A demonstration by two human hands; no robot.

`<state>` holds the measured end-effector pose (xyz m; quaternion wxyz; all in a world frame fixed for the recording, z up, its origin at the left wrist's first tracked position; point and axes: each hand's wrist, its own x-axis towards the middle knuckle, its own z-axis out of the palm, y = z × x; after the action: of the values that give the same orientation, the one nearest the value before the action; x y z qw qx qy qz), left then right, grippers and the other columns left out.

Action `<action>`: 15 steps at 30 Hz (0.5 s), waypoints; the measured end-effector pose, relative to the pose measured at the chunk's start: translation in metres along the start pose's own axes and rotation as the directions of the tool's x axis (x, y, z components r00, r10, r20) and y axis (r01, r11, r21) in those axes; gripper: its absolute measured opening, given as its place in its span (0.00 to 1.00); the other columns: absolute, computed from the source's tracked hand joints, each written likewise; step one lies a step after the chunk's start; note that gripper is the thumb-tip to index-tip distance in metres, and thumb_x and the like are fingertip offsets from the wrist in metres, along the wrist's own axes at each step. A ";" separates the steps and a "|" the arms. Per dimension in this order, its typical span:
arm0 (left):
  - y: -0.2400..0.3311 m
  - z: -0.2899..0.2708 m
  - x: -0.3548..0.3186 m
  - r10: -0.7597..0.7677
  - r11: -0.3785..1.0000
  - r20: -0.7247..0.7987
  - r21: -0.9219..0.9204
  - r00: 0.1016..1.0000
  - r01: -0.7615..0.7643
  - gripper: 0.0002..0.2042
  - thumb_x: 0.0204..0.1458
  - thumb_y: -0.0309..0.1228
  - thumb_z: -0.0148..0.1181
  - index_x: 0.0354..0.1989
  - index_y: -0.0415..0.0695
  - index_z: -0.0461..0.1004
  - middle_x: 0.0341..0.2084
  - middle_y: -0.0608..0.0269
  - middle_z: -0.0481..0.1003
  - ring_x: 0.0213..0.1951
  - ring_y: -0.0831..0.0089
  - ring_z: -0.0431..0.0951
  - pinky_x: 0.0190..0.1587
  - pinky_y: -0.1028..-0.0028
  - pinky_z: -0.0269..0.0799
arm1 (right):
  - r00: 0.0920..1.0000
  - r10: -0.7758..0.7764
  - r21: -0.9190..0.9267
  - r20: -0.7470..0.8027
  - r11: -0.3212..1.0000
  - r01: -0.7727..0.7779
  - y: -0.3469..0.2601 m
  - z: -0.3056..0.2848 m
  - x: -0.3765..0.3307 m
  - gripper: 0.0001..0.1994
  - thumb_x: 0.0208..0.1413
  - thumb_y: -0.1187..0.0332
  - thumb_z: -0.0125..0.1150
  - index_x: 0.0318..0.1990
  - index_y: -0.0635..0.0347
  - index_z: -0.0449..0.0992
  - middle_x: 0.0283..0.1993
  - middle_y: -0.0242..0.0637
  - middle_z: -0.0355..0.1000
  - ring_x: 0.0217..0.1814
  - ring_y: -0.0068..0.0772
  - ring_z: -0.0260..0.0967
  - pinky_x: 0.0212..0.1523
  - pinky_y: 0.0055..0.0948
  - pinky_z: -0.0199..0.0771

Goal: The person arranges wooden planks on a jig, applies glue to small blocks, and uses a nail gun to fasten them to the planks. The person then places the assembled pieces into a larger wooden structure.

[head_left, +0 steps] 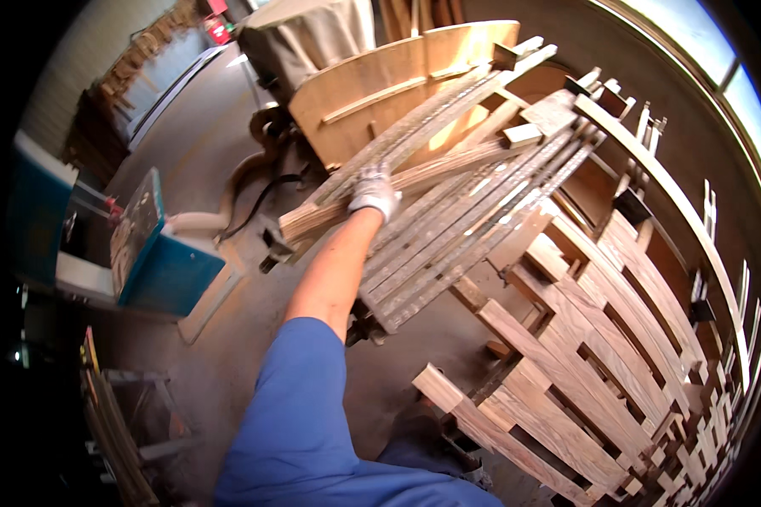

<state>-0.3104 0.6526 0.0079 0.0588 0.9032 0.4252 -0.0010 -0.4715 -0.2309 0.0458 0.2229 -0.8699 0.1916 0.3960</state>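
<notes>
My left hand [374,189], in a pale work glove, reaches out over a stack of long timber. Its fingers curl over a wooden plank [440,173] that lies slantwise across the stack, with its cut end toward the left. Beyond the fingers runs a narrower, rougher wooden strip [431,114], roughly alongside the plank. Nearer than the hand, several long grey bars [465,232] lie side by side. The underside of my grip is hidden. My right hand is out of the picture.
Many wooden frame pieces [566,338] stand racked at the right. A curved plywood panel [380,93] rises behind the planks, next to a covered object [313,38]. To the left are a teal machine [173,262], a hose [237,182] and a metal stand [144,406].
</notes>
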 end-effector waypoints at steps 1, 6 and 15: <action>-0.013 0.010 0.012 -0.001 1.000 -0.007 -0.008 1.000 0.001 0.42 0.59 0.47 0.69 0.78 0.45 0.58 0.77 0.46 0.59 0.78 0.52 0.58 0.77 0.59 0.58 | 1.000 0.010 -0.017 0.019 1.000 -0.010 -0.005 -0.001 -0.002 0.18 0.65 0.54 0.68 0.46 0.64 0.84 0.40 0.43 0.82 0.40 0.34 0.76 0.42 0.43 0.77; 0.012 -0.006 0.018 -0.113 0.994 0.202 0.011 0.973 0.113 0.36 0.50 0.48 0.79 0.65 0.46 0.72 0.60 0.44 0.78 0.66 0.49 0.76 0.66 0.58 0.74 | 0.987 0.072 -0.068 0.141 0.996 -0.063 -0.018 0.000 -0.024 0.18 0.65 0.54 0.68 0.44 0.64 0.84 0.38 0.42 0.82 0.39 0.34 0.76 0.42 0.43 0.77; 0.023 -0.040 -0.022 0.130 0.991 -0.172 0.037 0.976 -0.125 0.36 0.47 0.47 0.79 0.63 0.44 0.74 0.60 0.42 0.77 0.64 0.46 0.74 0.69 0.53 0.67 | 0.917 -0.237 -0.028 0.321 0.965 0.259 -0.056 -0.017 -0.055 0.20 0.65 0.54 0.68 0.32 0.66 0.84 0.25 0.42 0.80 0.31 0.30 0.72 0.38 0.42 0.75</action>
<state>-0.3086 0.6256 0.0509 0.0097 0.9259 0.3699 0.0763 -0.4663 -0.1850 0.1117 0.2683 -0.8201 0.0277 0.5047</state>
